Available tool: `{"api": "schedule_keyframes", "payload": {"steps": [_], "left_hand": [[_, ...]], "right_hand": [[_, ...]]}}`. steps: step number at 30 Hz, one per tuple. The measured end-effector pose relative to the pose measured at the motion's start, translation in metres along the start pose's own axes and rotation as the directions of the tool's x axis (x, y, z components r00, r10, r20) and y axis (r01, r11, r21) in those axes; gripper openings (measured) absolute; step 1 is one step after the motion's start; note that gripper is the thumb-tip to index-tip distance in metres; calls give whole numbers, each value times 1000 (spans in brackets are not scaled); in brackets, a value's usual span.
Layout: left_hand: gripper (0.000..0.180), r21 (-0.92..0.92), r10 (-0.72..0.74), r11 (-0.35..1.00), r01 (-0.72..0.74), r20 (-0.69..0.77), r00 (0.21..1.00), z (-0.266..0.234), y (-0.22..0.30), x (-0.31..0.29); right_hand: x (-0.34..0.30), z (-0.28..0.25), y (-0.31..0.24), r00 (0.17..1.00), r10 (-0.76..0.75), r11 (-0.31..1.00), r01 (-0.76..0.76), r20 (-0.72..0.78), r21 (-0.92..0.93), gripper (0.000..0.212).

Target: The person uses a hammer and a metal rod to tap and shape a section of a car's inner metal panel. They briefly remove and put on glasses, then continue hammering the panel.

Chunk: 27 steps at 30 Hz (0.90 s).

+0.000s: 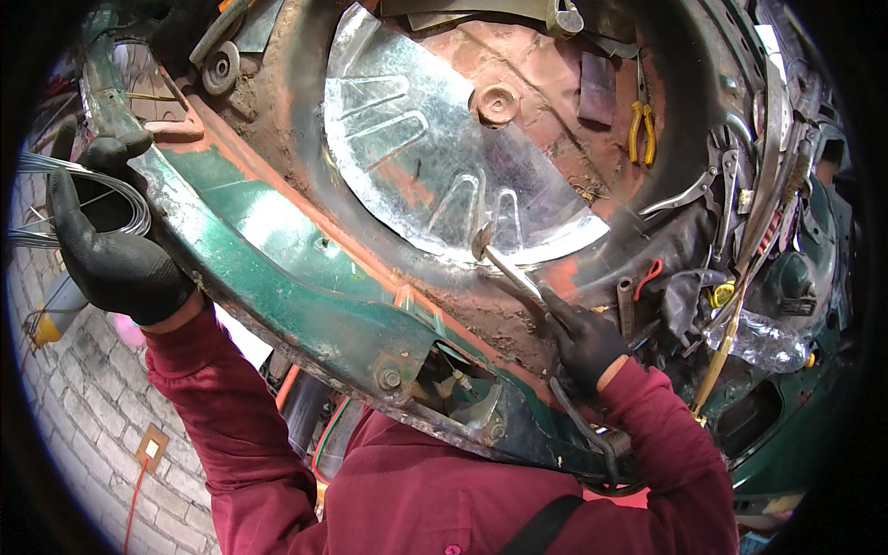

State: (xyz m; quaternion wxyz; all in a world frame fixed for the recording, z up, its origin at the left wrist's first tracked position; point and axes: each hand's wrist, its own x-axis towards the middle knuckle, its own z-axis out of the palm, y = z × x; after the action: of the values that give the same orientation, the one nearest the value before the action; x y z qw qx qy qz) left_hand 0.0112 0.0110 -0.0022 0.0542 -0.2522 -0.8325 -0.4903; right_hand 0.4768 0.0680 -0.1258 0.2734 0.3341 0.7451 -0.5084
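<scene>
My left hand (120,240), in a black glove, is out past the green car body's edge at the left. Its fingers are hooked around a coil of thin silvery wire (129,199). My right hand (587,338), also gloved, grips a slim metal tool (511,270) with a small rusty head; its exact kind is unclear. That head lies over the lower rim of a shiny sheet-metal piece (398,139) with pressed ribs. The piece covers part of a round reddish well (546,83) in the car body, beside its raised centre boss (497,105).
Yellow-handled pliers (641,129) and a dark block (597,88) lie inside the well. Locking pliers (684,192), a clear plastic bottle (763,342) and other tools crowd the right side. The green body panel (305,296) runs between me and the well; brick paving (102,398) shows below left.
</scene>
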Motion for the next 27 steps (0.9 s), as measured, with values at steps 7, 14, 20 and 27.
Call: {"api": "schedule_keyframes", "payload": {"steps": [7,14,20,27], "left_hand": [[51,-41,28,999,-22,144,989,-17,-14,6],[52,-30,-8,999,11,93,996,-13,-7,4],[52,-77,27,997,-21,78,997,-8,-8,-1],[52,-92,-17,996,22,53,998,-9,-10,4]], "right_hand": [[9,-12,8,998,-34,997,37,49,-61,68],[20,-14,22,985,-167,968,170,33,-182,70],[17,-17,11,971,-207,976,198,-122,-87,67],[23,-19,21,980,-198,955,187,-25,-230,61]]}}
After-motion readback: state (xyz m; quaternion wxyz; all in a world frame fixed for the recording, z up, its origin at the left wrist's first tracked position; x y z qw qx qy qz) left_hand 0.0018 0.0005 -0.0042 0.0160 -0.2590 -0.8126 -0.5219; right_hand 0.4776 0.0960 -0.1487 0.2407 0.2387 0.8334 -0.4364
